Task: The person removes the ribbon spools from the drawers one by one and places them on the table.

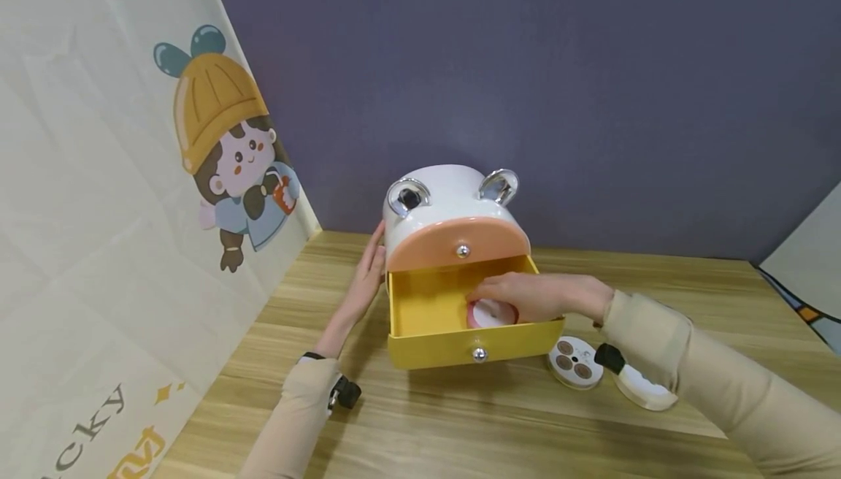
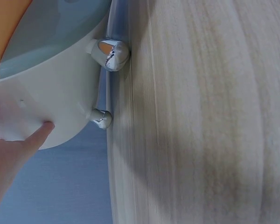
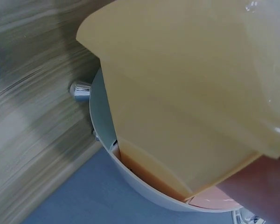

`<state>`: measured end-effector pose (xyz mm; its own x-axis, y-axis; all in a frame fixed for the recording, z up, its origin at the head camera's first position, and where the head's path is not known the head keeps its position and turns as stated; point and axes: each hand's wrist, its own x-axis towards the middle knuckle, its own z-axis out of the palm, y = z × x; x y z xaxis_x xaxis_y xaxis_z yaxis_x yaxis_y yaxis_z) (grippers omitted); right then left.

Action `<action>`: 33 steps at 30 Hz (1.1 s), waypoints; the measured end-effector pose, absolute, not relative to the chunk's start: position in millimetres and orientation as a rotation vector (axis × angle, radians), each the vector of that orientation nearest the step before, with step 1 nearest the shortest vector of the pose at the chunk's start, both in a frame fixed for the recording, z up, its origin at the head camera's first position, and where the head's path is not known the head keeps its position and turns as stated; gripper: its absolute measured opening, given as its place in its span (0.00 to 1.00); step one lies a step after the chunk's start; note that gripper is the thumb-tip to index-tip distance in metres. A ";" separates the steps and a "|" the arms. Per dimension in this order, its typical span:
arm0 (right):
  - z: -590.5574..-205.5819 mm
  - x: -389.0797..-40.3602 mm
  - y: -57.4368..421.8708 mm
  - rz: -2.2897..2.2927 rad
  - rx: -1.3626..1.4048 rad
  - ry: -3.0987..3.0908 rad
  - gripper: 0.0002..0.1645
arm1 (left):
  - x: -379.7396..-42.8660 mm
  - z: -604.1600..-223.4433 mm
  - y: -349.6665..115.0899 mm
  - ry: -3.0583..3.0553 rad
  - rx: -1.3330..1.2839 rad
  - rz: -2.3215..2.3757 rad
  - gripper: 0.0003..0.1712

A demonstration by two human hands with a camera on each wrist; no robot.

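Note:
A white rounded storage box (image 1: pixel 436 190) with silver ears and a peach upper drawer front (image 1: pixel 427 249) stands on the table. Its yellow lower drawer (image 1: pixel 434 351) is pulled out. My left hand (image 1: pixel 364 278) rests along the box's left side; in the left wrist view a finger (image 2: pixel 42 133) touches the white wall near the silver feet. Reaching over the drawer's right side, my right hand (image 1: pixel 535 295) grips a round pink-and-white disc-like object (image 1: pixel 493 314) inside it. The drawer's side panel (image 3: pixel 177 102) hides most of that hand in the right wrist view.
Right of the drawer, a round white disc (image 1: pixel 575 363) with brown circles lies on the wooden table (image 1: pixel 460 420). Another white round piece (image 1: pixel 645 390) is beside it, partly under my right forearm. A dark blue wall (image 1: pixel 591 99) rises behind the box.

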<state>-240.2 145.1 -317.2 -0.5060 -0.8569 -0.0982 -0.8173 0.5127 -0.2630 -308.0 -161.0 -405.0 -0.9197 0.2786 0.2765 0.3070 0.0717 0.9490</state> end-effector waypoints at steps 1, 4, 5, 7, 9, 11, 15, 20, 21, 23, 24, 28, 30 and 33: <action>-317.4 -240.1 146.0 -0.272 -1.437 2.539 0.24 | -308.2 -405.1 -160.6 -2.288 -0.615 -2.039 0.30; -317.1 -239.6 148.4 -0.278 -1.451 2.542 0.24 | -316.0 -415.6 -160.0 -2.270 -0.618 -2.027 0.30; -316.7 -239.4 148.9 -0.278 -1.450 2.545 0.24 | -316.3 -416.4 -159.5 -2.262 -0.624 -2.022 0.30; -314.5 -238.9 150.1 -0.274 -1.458 2.559 0.25 | -316.0 -416.8 -158.6 -2.254 -0.621 -2.021 0.30; -311.0 -238.6 151.4 -0.281 -1.473 2.574 0.27 | -315.8 -416.7 -158.1 -2.249 -0.625 -2.019 0.30; -306.2 -238.3 152.6 -0.290 -1.495 2.590 0.31 | -315.4 -416.5 -158.1 -2.247 -0.629 -2.018 0.30; -294.6 -236.3 154.6 -0.298 -1.555 2.618 0.37 | -315.6 -415.2 -158.6 -2.238 -0.634 -2.025 0.30; -283.2 -231.0 155.9 -0.269 -1.571 2.649 0.41 | -316.0 -414.6 -158.7 -2.228 -0.639 -2.038 0.30; -281.4 -229.7 156.6 -0.270 -1.555 2.656 0.41 | -316.1 -414.8 -158.7 -2.230 -0.639 -2.037 0.30; -278.3 -227.5 158.0 -0.287 -1.529 2.668 0.42 | -316.3 -415.6 -158.4 -2.233 -0.634 -2.035 0.30; -276.6 -226.2 159.0 -0.300 -1.513 2.673 0.42 | -316.3 -416.1 -158.3 -2.236 -0.634 -2.034 0.30; -269.6 -221.0 165.0 -0.340 -1.441 2.709 0.44 | -316.7 -417.9 -158.8 -2.238 -0.629 -2.036 0.30; -265.9 -217.8 168.0 -0.343 -1.405 2.737 0.45 | -316.4 -417.7 -159.4 -2.240 -0.623 -2.045 0.30; -261.0 -212.8 172.9 -0.352 -1.352 2.787 0.46 | -314.7 -415.0 -160.2 -2.247 -0.615 -2.070 0.30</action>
<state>-212.8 172.9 -261.0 -0.6236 -0.7780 0.0769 -0.7726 0.5984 -0.2122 -314.7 -160.2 -415.0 -0.9219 0.2676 0.2802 0.3012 0.0401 0.9527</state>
